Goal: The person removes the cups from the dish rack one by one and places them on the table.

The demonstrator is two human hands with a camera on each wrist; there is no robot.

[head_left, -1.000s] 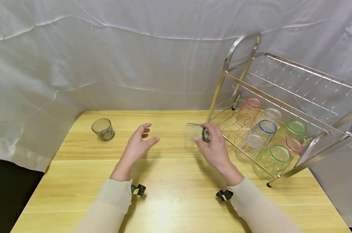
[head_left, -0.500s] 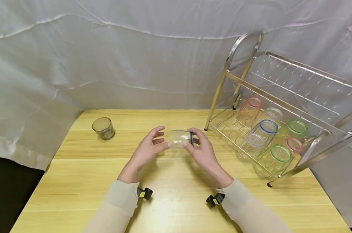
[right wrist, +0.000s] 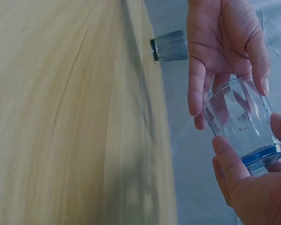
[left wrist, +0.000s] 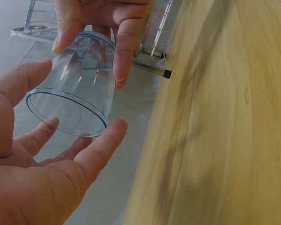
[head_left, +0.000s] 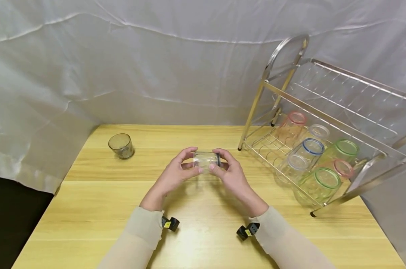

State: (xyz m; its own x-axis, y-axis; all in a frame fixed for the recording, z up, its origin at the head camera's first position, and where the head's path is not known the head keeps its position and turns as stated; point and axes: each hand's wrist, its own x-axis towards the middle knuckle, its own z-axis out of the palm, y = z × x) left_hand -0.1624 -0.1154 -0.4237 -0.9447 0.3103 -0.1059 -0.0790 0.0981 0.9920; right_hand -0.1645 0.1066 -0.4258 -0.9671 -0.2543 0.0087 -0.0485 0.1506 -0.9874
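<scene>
A clear glass (head_left: 205, 160) is held sideways above the table, between both hands. My left hand (head_left: 176, 173) has its thumb and fingers round the rim end; in the left wrist view the fingertips of that hand (left wrist: 51, 176) lie at the rim of the glass (left wrist: 79, 84). The right hand (head_left: 232, 175) grips the other end, by the thick bluish base seen in the right wrist view on the glass (right wrist: 246, 122), with the right hand (right wrist: 264, 187) below it. A smoky tinted glass (head_left: 122, 147) stands apart on the left of the table.
On the right stands a two-tier metal rack (head_left: 310, 110). Its lower shelf bears several upside-down glasses, among them one with a blue ring (head_left: 313, 147), a green one (head_left: 327, 178) and a pink one (head_left: 296, 118). Grey cloth (head_left: 176, 74) hangs behind the wooden table (head_left: 98, 213).
The right hand has brought the clear glass leftward from beside the rack to the middle. My left hand has moved right and now grips its rim end.
</scene>
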